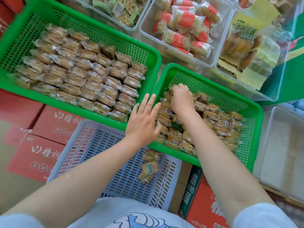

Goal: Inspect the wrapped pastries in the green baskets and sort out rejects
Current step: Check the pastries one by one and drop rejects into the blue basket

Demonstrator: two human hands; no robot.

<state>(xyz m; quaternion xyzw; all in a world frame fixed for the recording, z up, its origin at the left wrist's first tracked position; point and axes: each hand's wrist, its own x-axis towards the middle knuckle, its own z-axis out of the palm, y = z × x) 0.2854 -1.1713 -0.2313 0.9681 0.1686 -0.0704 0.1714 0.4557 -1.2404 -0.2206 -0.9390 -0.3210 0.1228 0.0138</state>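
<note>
Green left basket (153,53) is packed neatly; right basket (256,111) is half-sorted, rejects (148,168) are few. Left hand (143,119) is flat, right hand (181,99) is curled on a pastry (166,97).

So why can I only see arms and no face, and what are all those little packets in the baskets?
The camera sits on the person's head and looks down, so you see only their two arms, like looking at your own.

The left hand is flat and open, resting at the edge of the right green basket. The right hand is curled down among the wrapped pastries in it, seemingly picking one up.

The left green basket holds pastries packed in neat rows. Nearer the person is a pale basket with just a few packets, perhaps the rejects.

Clear tubs of other snacks stand behind, and red boxes lie underneath.
</note>
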